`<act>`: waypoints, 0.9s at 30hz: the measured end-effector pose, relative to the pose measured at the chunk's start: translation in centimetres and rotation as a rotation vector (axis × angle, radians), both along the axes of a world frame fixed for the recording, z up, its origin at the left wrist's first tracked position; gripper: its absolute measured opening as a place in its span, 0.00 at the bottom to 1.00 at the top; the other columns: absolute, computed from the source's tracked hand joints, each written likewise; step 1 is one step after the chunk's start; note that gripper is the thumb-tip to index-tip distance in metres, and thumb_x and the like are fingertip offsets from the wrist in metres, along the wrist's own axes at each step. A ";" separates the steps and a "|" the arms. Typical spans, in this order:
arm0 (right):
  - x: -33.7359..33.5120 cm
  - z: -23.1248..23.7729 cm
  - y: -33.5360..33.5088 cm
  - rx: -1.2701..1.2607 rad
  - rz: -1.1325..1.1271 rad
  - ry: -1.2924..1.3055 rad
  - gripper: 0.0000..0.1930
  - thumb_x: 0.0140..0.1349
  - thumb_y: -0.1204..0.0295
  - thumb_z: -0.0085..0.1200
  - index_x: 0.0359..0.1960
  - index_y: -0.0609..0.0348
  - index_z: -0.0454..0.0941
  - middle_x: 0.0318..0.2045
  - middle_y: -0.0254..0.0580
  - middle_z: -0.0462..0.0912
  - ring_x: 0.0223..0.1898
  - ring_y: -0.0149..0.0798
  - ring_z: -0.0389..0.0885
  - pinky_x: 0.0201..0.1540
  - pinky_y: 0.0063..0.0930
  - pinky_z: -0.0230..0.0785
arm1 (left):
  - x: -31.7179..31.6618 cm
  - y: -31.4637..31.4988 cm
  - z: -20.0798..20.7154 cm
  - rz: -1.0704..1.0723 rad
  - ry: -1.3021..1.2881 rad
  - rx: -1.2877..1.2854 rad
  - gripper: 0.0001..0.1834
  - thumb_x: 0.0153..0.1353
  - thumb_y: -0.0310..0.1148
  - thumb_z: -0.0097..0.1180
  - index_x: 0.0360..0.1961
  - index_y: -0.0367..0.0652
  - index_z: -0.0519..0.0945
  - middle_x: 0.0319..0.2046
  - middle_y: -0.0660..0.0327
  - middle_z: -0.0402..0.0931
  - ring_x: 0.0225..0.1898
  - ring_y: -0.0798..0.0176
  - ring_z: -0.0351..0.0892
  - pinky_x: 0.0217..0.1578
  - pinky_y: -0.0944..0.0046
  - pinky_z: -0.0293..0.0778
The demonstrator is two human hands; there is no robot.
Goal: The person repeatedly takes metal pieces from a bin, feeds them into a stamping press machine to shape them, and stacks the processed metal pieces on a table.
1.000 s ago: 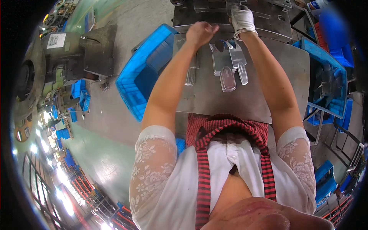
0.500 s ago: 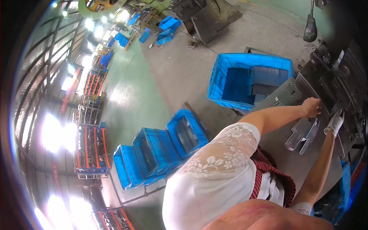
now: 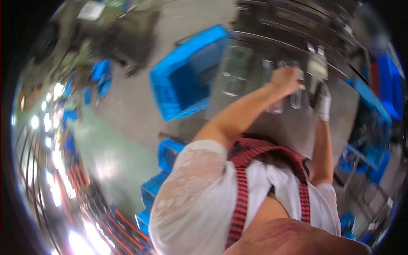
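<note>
My bare left hand [image 3: 285, 80] is closed in a fist over the worktable [image 3: 293, 131]; whatever it may hold is hidden. Beside and under it lie blurred, shiny flat metal pieces, one metal piece [image 3: 296, 100] showing just below the fingers. To the right, my right hand [image 3: 323, 102] wears a white glove with a dark palm. Its fingers, smeared by motion, appear closed on the near end of a flat metal plate [image 3: 317, 66] that looks pale and has two prongs at the far end. Farther left on the table rests another group of flat metal pieces [image 3: 236, 70].
A blue crate [image 3: 159, 93] stands left of the table, with more blue crates [image 3: 155, 187] lower left. Dark machinery [image 3: 276, 21] borders the table's far side. Blue bins [image 3: 372, 114] stand at the right. Green and grey floor [image 3: 114, 144] stretches leftward.
The view has swung toward the right, so table and crates appear farther left. My right hand has come away from the machine, a pale plate now showing at its fingers. Everything is blurred.
</note>
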State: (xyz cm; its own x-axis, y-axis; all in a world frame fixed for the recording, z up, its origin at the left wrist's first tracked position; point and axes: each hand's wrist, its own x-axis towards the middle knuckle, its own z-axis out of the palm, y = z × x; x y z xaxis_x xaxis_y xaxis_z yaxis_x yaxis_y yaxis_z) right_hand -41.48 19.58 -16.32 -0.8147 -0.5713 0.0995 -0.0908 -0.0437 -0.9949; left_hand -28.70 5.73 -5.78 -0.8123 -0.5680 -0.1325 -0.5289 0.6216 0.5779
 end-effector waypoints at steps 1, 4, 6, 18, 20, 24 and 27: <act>1.5 4.3 -0.5 0.040 0.117 -0.628 0.11 0.62 0.61 0.42 0.35 0.54 0.71 0.22 0.31 0.72 0.17 0.26 0.70 0.15 0.19 0.61 | 0.5 0.2 0.6 -0.025 -0.021 -0.028 0.24 0.44 0.42 0.59 0.41 0.40 0.72 0.32 0.51 0.76 0.35 0.49 0.76 0.32 0.54 0.72; 2.2 6.2 0.0 0.098 -0.022 -0.523 0.11 0.62 0.59 0.42 0.33 0.51 0.71 0.18 0.28 0.71 0.09 0.22 0.63 0.08 0.17 0.51 | 0.8 0.2 0.0 -0.240 0.154 -0.426 0.22 0.45 0.39 0.59 0.42 0.43 0.72 0.44 0.55 0.68 0.46 0.49 0.67 0.44 0.54 0.66; 2.6 7.4 0.4 0.131 -0.010 -0.558 0.12 0.61 0.59 0.43 0.35 0.53 0.71 0.19 0.29 0.71 0.08 0.23 0.61 0.07 0.17 0.50 | 1.2 -1.9 -1.4 -0.042 0.319 -0.345 0.22 0.46 0.37 0.58 0.44 0.42 0.71 0.47 0.52 0.65 0.49 0.49 0.64 0.50 0.56 0.60; 3.4 6.0 -4.8 0.713 -0.075 0.542 0.19 0.54 0.58 0.47 0.43 0.55 0.70 0.31 0.57 0.77 0.35 0.55 0.75 0.37 0.43 0.68 | 4.1 -4.5 -9.3 0.348 0.485 0.472 0.42 0.55 0.42 0.52 0.60 0.30 0.42 0.57 0.40 0.50 0.59 0.44 0.51 0.57 0.59 0.50; 2.2 4.5 -6.9 0.770 0.003 0.505 0.17 0.52 0.60 0.50 0.42 0.54 0.72 0.32 0.53 0.77 0.37 0.53 0.75 0.38 0.41 0.69 | 3.8 -4.5 -9.8 0.352 0.505 0.482 0.42 0.55 0.41 0.52 0.60 0.30 0.42 0.57 0.40 0.50 0.59 0.44 0.51 0.58 0.60 0.49; -0.4 7.1 -7.8 0.757 0.127 0.451 0.14 0.52 0.65 0.53 0.39 0.59 0.75 0.34 0.48 0.78 0.36 0.45 0.77 0.40 0.30 0.68 | 4.5 -5.9 -11.7 0.374 0.531 0.495 0.40 0.56 0.34 0.50 0.61 0.36 0.40 0.41 0.53 0.57 0.38 0.60 0.55 0.36 0.66 0.53; -2.1 7.3 -6.9 0.413 0.106 0.217 0.10 0.55 0.73 0.51 0.38 0.61 0.76 0.33 0.41 0.80 0.32 0.31 0.76 0.37 0.22 0.68 | 4.3 -5.0 -10.8 0.353 0.546 0.588 0.36 0.59 0.32 0.46 0.63 0.41 0.39 0.32 0.62 0.68 0.24 0.71 0.67 0.21 0.70 0.66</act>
State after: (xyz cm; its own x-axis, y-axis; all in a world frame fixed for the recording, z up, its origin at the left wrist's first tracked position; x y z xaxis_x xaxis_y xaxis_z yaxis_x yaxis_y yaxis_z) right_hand -43.61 12.63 -8.97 -0.7354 -0.6776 0.0083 -0.3151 0.3311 -0.8894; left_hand -24.43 0.74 -16.58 -0.6375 -0.7600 -0.1265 -0.1898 -0.0042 0.9818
